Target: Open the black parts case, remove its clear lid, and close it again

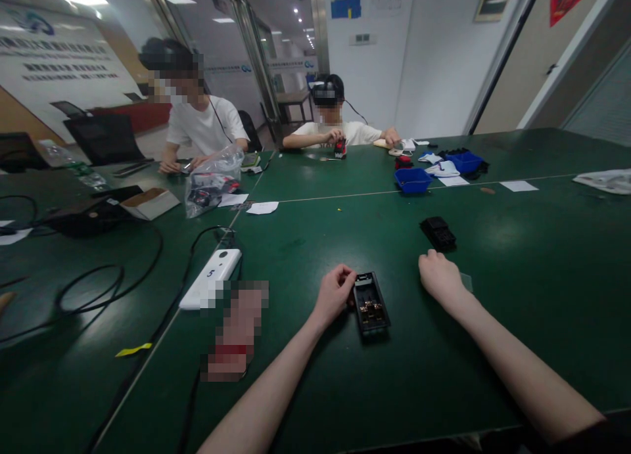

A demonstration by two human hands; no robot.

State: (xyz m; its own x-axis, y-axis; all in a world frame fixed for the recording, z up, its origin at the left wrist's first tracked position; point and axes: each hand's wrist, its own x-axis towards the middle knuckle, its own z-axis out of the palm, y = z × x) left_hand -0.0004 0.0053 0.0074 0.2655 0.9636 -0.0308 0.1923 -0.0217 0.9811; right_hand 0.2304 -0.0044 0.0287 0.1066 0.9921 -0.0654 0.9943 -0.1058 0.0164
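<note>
My left hand (336, 291) pinches the upper left edge of an open black plastic housing (372, 303). The housing lies on the green table with its hollow side up, and small copper-coloured metal parts show inside. My right hand (438, 275) rests on the table further right, its fingers curled down, and what they hold, if anything, is hidden. A thin clear plate (466, 282) peeks out beside that hand; whether the fingers touch it I cannot tell. Just beyond the right fingertips lies a black handheld device or casing part (438, 233).
To my left are a white power strip (211, 280), a blurred pinkish phone-like object (236, 332) and black cables (185, 283). Blue trays (413, 180) stand at the far side. Two people in headsets work across the table (305, 244), near a clear plastic bag (214, 181).
</note>
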